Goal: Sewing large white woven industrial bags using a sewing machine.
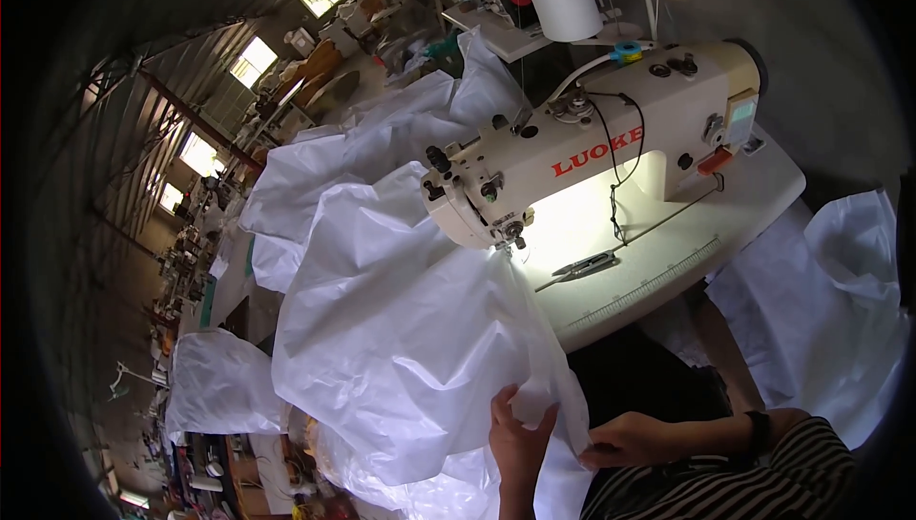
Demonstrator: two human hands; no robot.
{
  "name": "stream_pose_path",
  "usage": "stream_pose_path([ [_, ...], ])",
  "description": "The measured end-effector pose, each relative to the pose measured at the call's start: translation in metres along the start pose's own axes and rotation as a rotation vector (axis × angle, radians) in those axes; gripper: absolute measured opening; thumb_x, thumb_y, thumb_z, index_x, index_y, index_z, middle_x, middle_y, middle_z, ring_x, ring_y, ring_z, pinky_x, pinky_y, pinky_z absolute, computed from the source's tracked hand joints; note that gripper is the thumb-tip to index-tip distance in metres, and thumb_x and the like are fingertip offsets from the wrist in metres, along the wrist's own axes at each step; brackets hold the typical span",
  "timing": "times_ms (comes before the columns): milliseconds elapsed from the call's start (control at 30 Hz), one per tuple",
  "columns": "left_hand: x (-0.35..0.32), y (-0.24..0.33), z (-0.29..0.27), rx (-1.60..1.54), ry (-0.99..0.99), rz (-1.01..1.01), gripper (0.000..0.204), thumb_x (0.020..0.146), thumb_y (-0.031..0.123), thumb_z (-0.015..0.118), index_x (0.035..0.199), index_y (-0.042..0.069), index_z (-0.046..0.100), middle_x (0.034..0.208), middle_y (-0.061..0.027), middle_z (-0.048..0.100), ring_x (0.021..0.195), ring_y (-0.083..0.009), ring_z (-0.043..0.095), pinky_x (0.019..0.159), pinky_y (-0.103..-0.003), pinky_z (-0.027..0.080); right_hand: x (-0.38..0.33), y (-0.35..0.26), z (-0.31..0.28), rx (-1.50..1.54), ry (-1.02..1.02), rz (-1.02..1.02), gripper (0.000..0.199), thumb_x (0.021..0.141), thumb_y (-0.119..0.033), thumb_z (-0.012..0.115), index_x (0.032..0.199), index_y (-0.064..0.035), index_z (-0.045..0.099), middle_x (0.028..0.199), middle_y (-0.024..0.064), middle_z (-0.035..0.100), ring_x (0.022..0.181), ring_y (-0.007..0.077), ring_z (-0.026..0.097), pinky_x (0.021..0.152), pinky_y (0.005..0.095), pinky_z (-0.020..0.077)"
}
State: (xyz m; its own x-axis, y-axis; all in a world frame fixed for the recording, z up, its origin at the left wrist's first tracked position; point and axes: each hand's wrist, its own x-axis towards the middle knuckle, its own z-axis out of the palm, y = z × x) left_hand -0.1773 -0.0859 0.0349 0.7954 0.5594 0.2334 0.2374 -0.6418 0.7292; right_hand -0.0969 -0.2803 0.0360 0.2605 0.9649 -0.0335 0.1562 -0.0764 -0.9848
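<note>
A large sheet of white, slightly shiny woven-plastic fabric [382,320] spreads in folds from the sewing machine [611,129] down to my lap. Its upper right part passes beneath the machine's needle area, where the lamp lights it. My left hand [520,436] lies against the fabric near its right edge, thumb and forefinger spread apart with cloth between them. Close beside it, my right hand [630,439] is closed, its fingertips pinching the sheet's edge. The remaining fingers of the right hand are tucked under and partly hidden.
Tweezers-like metal tools [584,266] lie on the machine bed [658,277]. A white thread cone [565,7] stands behind the machine. More white fabric [811,291] hangs at the right, and a further white piece [224,382] lies at the left. Cluttered workbenches fill the background.
</note>
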Motion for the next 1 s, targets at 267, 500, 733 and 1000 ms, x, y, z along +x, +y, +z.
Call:
stream_pose_path([
  [267, -0.016, 0.011, 0.002, -0.059, -0.045, -0.224, 0.016, 0.089, 0.012, 0.069, 0.095, -0.002, 0.062, 0.075, -0.0157, 0.067, 0.068, -0.0235, 0.068, 0.065, -0.032, 0.053, 0.000, -0.017, -0.002, -0.206, 0.072, -0.187, 0.026, 0.093, -0.023, 0.065, 0.079, -0.0029, 0.059, 0.071, 0.0145, 0.065, 0.059, 0.0313, 0.066, 0.058, 0.0379, 0.0544],
  [500, -0.017, 0.015, 0.008, -0.292, -0.214, -0.284, 0.015, 0.095, 0.006, 0.057, 0.106, -0.002, 0.063, 0.084, -0.0136, 0.069, 0.078, -0.0153, 0.064, 0.073, -0.029, 0.051, 0.014, -0.016, 0.008, -0.384, 0.136, -0.359, 0.022, 0.091, -0.021, 0.066, 0.080, -0.0059, 0.056, 0.067, 0.0098, 0.061, 0.055, 0.0278, 0.063, 0.053, 0.0362, 0.0528],
  [733, -0.021, 0.013, 0.009, -0.501, -0.289, -0.344, 0.022, 0.096, 0.006, 0.055, 0.114, -0.004, 0.062, 0.098, -0.0087, 0.069, 0.089, -0.0123, 0.062, 0.082, -0.026, 0.049, 0.011, -0.015, 0.006, -0.437, 0.146, -0.359, 0.022, 0.090, -0.021, 0.067, 0.080, -0.0055, 0.055, 0.069, 0.0088, 0.061, 0.055, 0.0281, 0.063, 0.052, 0.0371, 0.0524],
  [1000, -0.023, 0.018, -0.003, -0.257, -0.145, -0.156, 0.008, 0.092, 0.006, 0.060, 0.094, -0.001, 0.064, 0.072, -0.0102, 0.065, 0.067, -0.0143, 0.064, 0.061, -0.030, 0.051, 0.026, 0.010, -0.014, -0.105, 0.350, -0.224, 0.027, 0.095, -0.028, 0.062, 0.099, -0.0010, 0.062, 0.090, 0.0127, 0.066, 0.081, 0.0243, 0.069, 0.072, 0.0313, 0.0564],
])
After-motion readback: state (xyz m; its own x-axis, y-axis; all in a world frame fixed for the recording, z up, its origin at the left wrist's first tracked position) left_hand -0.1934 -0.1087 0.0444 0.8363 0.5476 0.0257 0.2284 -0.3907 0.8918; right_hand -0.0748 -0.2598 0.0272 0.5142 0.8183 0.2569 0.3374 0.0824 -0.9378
